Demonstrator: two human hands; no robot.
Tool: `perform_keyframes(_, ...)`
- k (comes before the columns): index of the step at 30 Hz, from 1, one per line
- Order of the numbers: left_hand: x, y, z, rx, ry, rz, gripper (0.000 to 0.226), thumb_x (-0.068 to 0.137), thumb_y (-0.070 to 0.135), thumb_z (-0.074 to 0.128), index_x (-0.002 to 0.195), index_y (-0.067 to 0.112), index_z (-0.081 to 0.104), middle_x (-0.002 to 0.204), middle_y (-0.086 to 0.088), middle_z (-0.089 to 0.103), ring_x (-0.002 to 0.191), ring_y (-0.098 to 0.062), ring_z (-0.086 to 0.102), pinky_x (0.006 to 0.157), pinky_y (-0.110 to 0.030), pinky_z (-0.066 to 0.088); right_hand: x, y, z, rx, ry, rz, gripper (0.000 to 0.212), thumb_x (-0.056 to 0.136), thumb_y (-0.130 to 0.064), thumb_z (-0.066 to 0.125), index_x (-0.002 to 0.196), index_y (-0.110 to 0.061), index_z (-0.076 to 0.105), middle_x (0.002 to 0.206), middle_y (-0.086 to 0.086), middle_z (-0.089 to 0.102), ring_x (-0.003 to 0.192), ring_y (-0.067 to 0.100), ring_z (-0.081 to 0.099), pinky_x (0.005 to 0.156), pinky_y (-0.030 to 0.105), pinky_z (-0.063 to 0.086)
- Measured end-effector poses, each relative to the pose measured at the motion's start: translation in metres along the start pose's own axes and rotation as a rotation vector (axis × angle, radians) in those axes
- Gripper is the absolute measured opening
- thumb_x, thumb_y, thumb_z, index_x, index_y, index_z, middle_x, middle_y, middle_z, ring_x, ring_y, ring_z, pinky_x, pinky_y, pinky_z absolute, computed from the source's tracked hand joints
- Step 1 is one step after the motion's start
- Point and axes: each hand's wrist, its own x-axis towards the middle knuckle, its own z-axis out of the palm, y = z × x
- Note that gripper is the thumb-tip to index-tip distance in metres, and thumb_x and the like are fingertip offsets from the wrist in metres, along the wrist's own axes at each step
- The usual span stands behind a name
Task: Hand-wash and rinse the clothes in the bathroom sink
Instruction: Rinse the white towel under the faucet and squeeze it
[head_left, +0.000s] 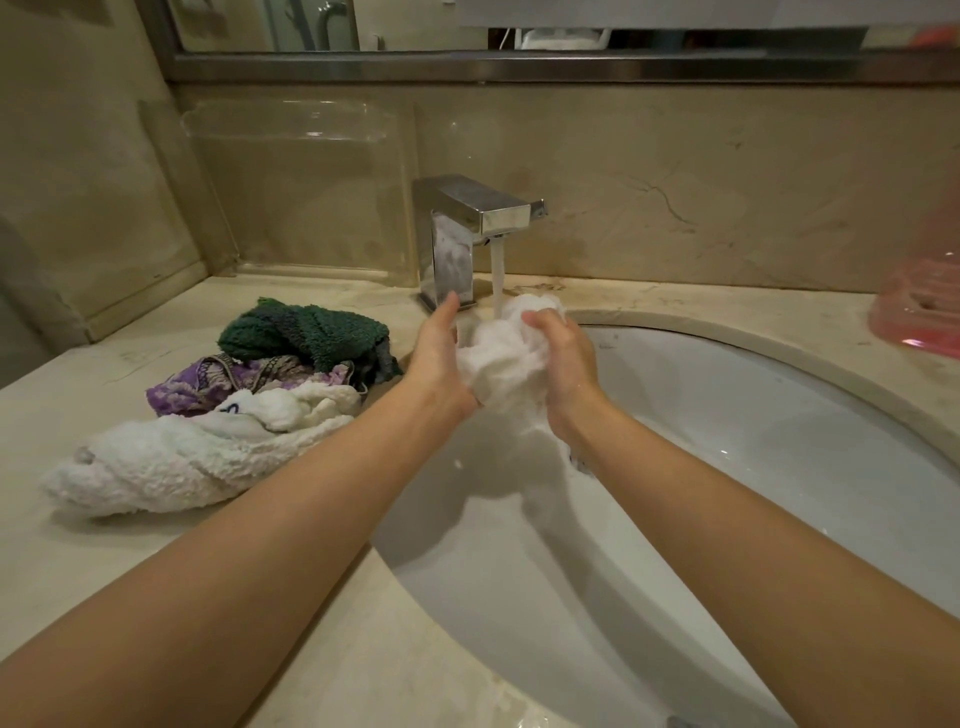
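White cloth (501, 353), bunched into a wet wad, is held between both hands over the back part of the sink basin (753, 426), directly under the running stream of water (497, 275) from the chrome faucet (467, 228). Left hand (439, 358) presses against the left side of the wad with fingers extended nearly straight (fingertips pointing toward the faucet base). Right hand (563, 364) grasps the right side, fingers curled over the top of the fabric. A tail of the cloth hangs down between the wrists toward the basin.

On the marble counter (182, 561) to the left of the basin lies a pile of other laundry: a dark green towel (306, 330) at the rear, a purple patterned garment (218, 382) in the middle, a white fluffy towel (192, 452) nearest the viewer. A pink soap dish (919, 312) sits at the far right, blurred.
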Motion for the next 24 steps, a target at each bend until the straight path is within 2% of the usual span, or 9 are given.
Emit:
perform_keyframes(3,0.01,-0.007,0.001,0.116,0.069,0.157,0.041,0.094,0.035,0.057,0.122,0.005,0.062,0.107,-0.019,0.071,0.094,-0.037,0.07,0.089,-0.055,0.054,-0.004,0.003,0.007,0.125,-0.108,0.179,0.068,0.066,-0.056,0.073,0.12,-0.016,0.064,0.109,0.012,0.072,0.096,0.03,0.071,0.089,0.045,0.056)
perform_keyframes(5,0.01,-0.008,0.004,0.218,0.143,0.289,0.034,0.094,0.023,0.056,0.123,0.006,0.059,0.105,-0.018,0.071,0.092,-0.034,0.071,0.085,-0.053,0.056,-0.002,0.003,0.009,0.198,-0.155,0.182,0.078,0.06,-0.056,0.079,0.123,-0.013,0.063,0.11,0.014,0.071,0.098,0.03,0.07,0.09,0.045,0.055)
perform_keyframes(8,0.002,-0.01,0.01,0.267,0.194,0.406,0.022,0.098,0.019,0.05,0.119,0.014,0.048,0.108,-0.013,0.066,0.096,-0.031,0.068,0.086,-0.049,0.056,0.0,0.001,0.015,0.273,-0.045,0.135,0.049,0.075,-0.039,0.075,0.115,-0.013,0.064,0.102,0.011,0.073,0.089,0.028,0.072,0.082,0.044,0.058)
perform_keyframes(11,-0.004,-0.016,0.013,0.269,0.275,0.454,0.024,0.096,0.039,0.045,0.115,0.025,0.039,0.119,-0.009,0.058,0.107,-0.031,0.06,0.095,-0.05,0.05,-0.006,-0.005,0.017,0.198,0.118,0.083,0.005,0.084,-0.019,0.061,0.089,-0.02,0.062,0.091,0.007,0.069,0.077,0.025,0.068,0.072,0.037,0.057)
perform_keyframes(15,0.009,-0.021,0.011,0.287,0.209,0.396,0.084,0.061,0.084,0.039,0.124,0.032,0.053,0.131,-0.001,0.058,0.118,-0.027,0.056,0.101,-0.051,0.043,-0.014,-0.015,0.017,0.101,0.028,-0.004,0.005,0.087,-0.019,0.061,0.085,-0.023,0.059,0.075,-0.005,0.064,0.063,0.012,0.063,0.053,0.019,0.051)
perform_keyframes(16,0.007,-0.021,0.014,0.305,0.209,0.426,0.079,0.067,0.083,0.035,0.127,0.035,0.053,0.133,0.001,0.057,0.121,-0.025,0.055,0.103,-0.05,0.042,-0.017,-0.018,0.018,0.08,-0.035,-0.014,0.006,0.088,-0.026,0.064,0.092,-0.022,0.062,0.077,-0.007,0.066,0.066,0.009,0.064,0.052,0.017,0.05)
perform_keyframes(18,-0.003,-0.019,0.021,0.271,0.232,0.491,0.058,0.092,0.065,0.031,0.135,0.031,0.05,0.136,0.002,0.054,0.125,-0.021,0.051,0.106,-0.046,0.042,-0.019,-0.02,0.024,0.046,-0.101,-0.004,0.04,0.085,-0.048,0.066,0.114,-0.021,0.062,0.097,-0.007,0.068,0.083,0.008,0.065,0.068,0.021,0.052)
perform_keyframes(20,-0.002,-0.019,0.022,0.193,0.287,0.493,0.045,0.102,0.05,0.031,0.13,0.025,0.055,0.125,0.003,0.059,0.117,-0.02,0.055,0.101,-0.041,0.046,-0.016,-0.016,0.034,-0.002,-0.041,0.003,0.055,0.081,-0.06,0.065,0.12,-0.021,0.061,0.107,-0.004,0.067,0.096,0.014,0.064,0.084,0.032,0.053)
perform_keyframes(24,0.001,-0.016,0.019,0.066,0.37,0.455,0.032,0.1,0.047,0.038,0.099,0.025,0.061,0.098,0.001,0.067,0.093,-0.023,0.065,0.083,-0.036,0.054,-0.008,-0.013,0.043,-0.087,0.129,-0.027,0.025,0.084,-0.037,0.063,0.092,-0.013,0.067,0.084,0.001,0.069,0.076,0.02,0.065,0.067,0.029,0.05)
